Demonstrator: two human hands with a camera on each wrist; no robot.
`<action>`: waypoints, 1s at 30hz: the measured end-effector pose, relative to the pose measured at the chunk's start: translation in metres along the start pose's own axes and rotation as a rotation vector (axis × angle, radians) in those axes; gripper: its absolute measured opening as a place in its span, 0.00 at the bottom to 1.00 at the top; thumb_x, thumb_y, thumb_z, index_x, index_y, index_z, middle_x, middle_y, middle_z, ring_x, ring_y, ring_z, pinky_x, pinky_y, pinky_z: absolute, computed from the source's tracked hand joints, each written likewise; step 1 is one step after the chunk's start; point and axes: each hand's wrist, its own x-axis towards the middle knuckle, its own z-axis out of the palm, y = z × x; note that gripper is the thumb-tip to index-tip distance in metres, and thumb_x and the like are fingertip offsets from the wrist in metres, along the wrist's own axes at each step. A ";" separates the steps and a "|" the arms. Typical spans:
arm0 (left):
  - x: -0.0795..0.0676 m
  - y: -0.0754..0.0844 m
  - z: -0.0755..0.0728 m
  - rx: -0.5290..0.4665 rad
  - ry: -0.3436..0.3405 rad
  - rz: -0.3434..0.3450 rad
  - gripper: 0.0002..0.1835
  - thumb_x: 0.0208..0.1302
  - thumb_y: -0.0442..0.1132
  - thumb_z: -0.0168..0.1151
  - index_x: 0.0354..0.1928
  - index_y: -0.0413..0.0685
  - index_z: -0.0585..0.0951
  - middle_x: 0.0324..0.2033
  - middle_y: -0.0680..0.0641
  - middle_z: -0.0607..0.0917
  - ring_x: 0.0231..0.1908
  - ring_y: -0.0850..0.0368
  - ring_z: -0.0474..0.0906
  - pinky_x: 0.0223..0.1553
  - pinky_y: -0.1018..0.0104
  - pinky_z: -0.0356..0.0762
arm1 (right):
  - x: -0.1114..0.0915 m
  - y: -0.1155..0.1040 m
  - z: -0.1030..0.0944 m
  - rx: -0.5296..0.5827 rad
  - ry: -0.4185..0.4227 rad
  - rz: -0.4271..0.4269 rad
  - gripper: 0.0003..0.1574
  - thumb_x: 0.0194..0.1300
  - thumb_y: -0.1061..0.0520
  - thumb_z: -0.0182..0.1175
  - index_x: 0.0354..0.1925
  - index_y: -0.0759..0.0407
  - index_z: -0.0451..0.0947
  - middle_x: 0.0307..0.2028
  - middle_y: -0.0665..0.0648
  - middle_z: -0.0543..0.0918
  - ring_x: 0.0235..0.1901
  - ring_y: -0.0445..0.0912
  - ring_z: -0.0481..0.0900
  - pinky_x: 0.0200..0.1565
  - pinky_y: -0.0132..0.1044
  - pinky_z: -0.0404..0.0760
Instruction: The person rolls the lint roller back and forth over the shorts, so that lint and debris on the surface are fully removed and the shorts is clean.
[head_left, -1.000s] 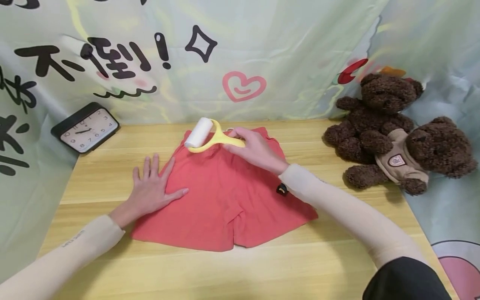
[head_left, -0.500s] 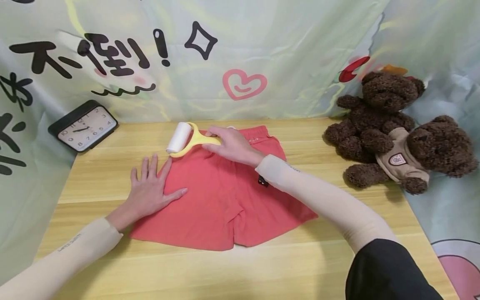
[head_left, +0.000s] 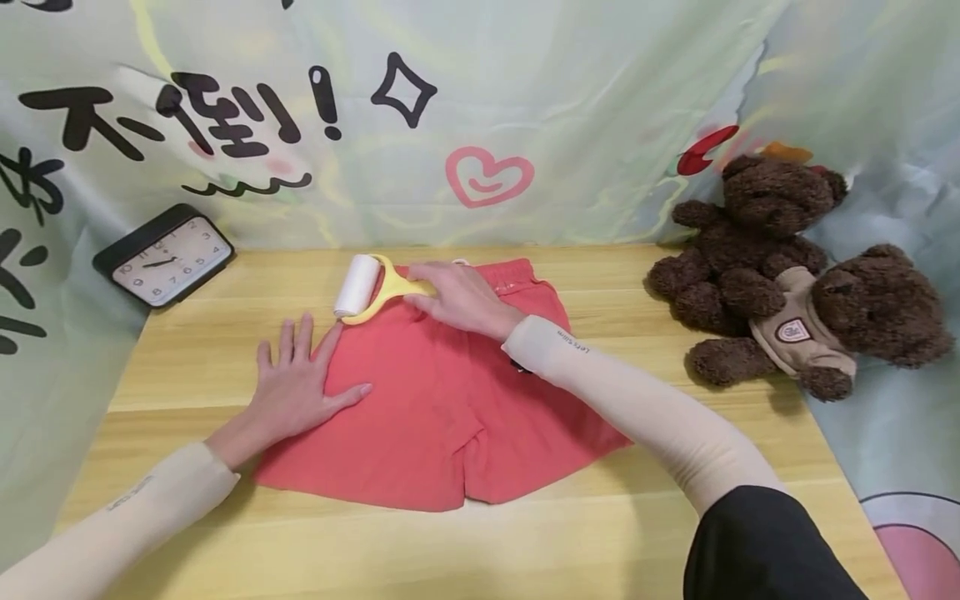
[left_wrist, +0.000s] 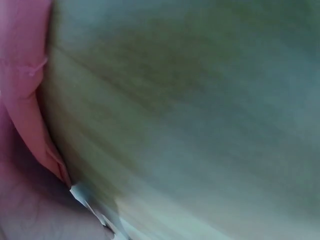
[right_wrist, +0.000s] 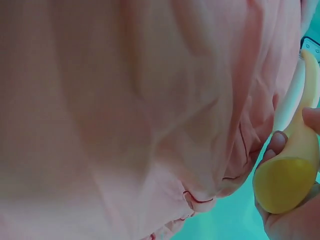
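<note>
Red shorts [head_left: 405,400] lie spread on the wooden table, waistband toward the back wall. My left hand [head_left: 296,385] rests on their left side with fingers spread, the thumb on the cloth and some fingertips past the edge on the wood. My right hand [head_left: 461,298] grips the yellow handle of a lint roller [head_left: 356,285] near the waistband. Its white roll sits at the upper left corner of the shorts, close to my left index fingertip. In the right wrist view, fingers curl round the lint roller's handle [right_wrist: 285,184] beside the pinkish cloth.
A black-framed clock [head_left: 172,258] stands at the table's back left. Two brown teddy bears [head_left: 802,308] are at the right edge, one sitting, one lying in a beige shirt. A printed curtain [head_left: 585,125] hangs behind the table [head_left: 525,550].
My right hand has carried the lint roller left along the waistband, from over the cloth to its left corner, slowing in the last half second. My left hand stays in place on the shorts.
</note>
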 end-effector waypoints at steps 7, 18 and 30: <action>0.004 0.001 -0.003 0.026 0.031 0.017 0.60 0.67 0.77 0.61 0.88 0.47 0.54 0.82 0.23 0.47 0.79 0.17 0.39 0.68 0.13 0.38 | 0.005 0.002 -0.006 0.037 -0.017 0.002 0.15 0.76 0.49 0.72 0.55 0.51 0.85 0.37 0.44 0.84 0.33 0.42 0.80 0.46 0.42 0.79; 0.001 0.003 0.000 0.024 0.020 0.012 0.61 0.66 0.77 0.62 0.88 0.45 0.55 0.82 0.23 0.47 0.79 0.17 0.40 0.68 0.13 0.38 | -0.012 0.014 -0.023 -0.003 -0.115 -0.010 0.29 0.77 0.49 0.70 0.70 0.57 0.81 0.62 0.55 0.86 0.61 0.50 0.83 0.63 0.45 0.80; 0.001 0.005 0.002 0.035 0.025 0.003 0.61 0.66 0.76 0.63 0.88 0.46 0.55 0.82 0.24 0.47 0.79 0.18 0.40 0.67 0.13 0.39 | -0.028 0.040 -0.050 0.013 -0.171 -0.023 0.32 0.76 0.49 0.72 0.72 0.55 0.81 0.65 0.55 0.85 0.64 0.50 0.81 0.62 0.45 0.81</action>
